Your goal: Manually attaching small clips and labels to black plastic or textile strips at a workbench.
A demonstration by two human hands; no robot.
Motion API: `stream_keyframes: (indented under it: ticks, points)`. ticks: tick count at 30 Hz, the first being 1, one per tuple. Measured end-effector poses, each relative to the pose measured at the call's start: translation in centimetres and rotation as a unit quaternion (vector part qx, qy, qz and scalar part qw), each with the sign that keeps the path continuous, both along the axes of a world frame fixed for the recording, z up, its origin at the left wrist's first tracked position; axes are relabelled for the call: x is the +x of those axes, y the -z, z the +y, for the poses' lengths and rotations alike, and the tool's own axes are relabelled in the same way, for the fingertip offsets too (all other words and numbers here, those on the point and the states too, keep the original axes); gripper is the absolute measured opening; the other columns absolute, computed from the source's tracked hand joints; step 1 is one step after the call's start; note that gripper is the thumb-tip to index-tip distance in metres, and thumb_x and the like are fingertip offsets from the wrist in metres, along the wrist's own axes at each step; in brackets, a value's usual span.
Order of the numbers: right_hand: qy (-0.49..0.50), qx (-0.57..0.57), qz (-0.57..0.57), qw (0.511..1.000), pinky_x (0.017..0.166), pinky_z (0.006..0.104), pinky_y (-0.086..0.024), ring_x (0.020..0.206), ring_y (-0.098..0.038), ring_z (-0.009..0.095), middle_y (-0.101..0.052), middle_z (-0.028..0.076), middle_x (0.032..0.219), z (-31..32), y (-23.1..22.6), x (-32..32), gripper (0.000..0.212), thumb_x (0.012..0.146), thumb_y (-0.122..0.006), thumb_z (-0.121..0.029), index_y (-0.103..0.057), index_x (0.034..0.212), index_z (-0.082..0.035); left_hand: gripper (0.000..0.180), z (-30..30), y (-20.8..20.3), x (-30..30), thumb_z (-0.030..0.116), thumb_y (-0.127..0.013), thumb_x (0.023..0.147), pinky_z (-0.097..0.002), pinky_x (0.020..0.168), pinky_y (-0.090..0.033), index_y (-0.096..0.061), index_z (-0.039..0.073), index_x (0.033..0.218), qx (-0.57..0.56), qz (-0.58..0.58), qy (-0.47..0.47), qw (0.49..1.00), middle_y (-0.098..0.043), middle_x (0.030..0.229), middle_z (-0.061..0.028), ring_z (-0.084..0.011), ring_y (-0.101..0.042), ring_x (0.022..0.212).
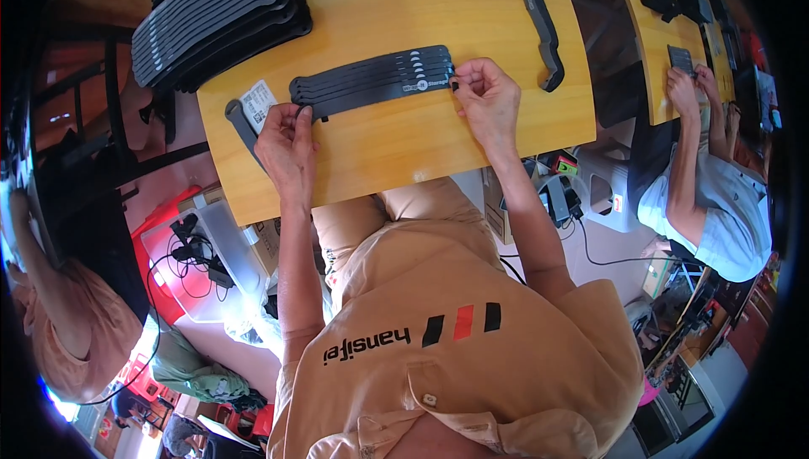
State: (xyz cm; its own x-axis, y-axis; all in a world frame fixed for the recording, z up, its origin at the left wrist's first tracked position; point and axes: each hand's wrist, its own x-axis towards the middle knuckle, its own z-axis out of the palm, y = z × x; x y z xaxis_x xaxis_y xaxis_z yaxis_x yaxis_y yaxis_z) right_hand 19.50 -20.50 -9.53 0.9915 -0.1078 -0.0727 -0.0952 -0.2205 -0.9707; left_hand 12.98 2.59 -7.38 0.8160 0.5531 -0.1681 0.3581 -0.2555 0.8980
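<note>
A row of several flat black straps (371, 81) lies overlapped on the table in front of me, rounded ends at the left and pale printed marks at the right. My left hand (288, 147) is closed in a pinch on the left end of the nearest strap. At the other end, my right hand (489, 103) pinches the right tip of the strap row between thumb and fingers. Which layers sit inside each pinch is partly hidden by the fingers. Beside my left hand are a white printed label (258, 100) and a single dark strap (243, 128).
A tall pile of black straps (219, 12) stands at the table's far left. One bent black strap (541, 29) lies on the wooden table (388, 151) toward the right. Another person (716, 198) works at a separate table to the right. A clear bin (202, 265) holds cables.
</note>
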Motion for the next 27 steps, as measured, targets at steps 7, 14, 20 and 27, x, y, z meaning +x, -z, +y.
stream_keyframes:
  ticks: [7,14,20,27]
  points:
    - [0.005,-0.017,-0.006,1.0,0.049,0.0184,-0.041,0.052,-0.049,0.004,-0.057,0.002,0.061,-0.01,-0.09,0.01,0.009,0.071,-0.06,0.007,-0.059,0.077,0.002,0.013,0.14,0.48,-0.03,0.008,-0.062,0.082,-0.0219,0.042,-0.038,-0.057,-0.004,0.083,0.02,-0.003,0.0,1.0,-0.054,0.059,-0.0035,-0.0066,-0.045,0.047]
    - [0.001,-0.009,-0.009,1.0,0.049,0.0189,-0.041,0.052,-0.049,0.004,-0.057,0.002,0.061,0.09,-0.15,-0.01,0.008,0.07,-0.061,0.006,-0.059,0.077,0.001,0.014,0.31,0.73,-0.04,0.009,-0.062,0.081,-0.0221,0.042,-0.038,-0.057,-0.004,0.082,0.023,-0.007,0.003,1.0,-0.054,0.059,-0.004,-0.0071,-0.046,0.047]
    - [-0.002,-0.023,-0.015,1.0,0.05,0.0199,-0.043,0.052,-0.05,0.006,-0.057,0.002,0.06,0.16,-0.13,0.06,0.009,0.069,-0.061,0.006,-0.058,0.076,0.001,0.014,0.07,0.35,0.06,0.01,-0.063,0.081,-0.0226,0.043,-0.038,-0.057,-0.003,0.081,0.044,-0.002,0.002,0.999,-0.055,0.058,-0.0045,-0.0079,-0.047,0.046]
    - [-0.028,-0.068,-0.017,0.997,0.041,0.0178,-0.044,0.055,-0.049,0.002,-0.055,-0.002,0.064,0.01,-0.33,0.15,0.014,0.071,-0.058,0.006,-0.059,0.082,-0.002,0.015,0.22,-0.12,0.23,0.009,-0.064,0.078,-0.0251,0.046,-0.039,-0.055,-0.002,0.082,0.087,0.018,0.011,0.996,-0.055,0.058,-0.007,-0.0115,-0.049,0.046]
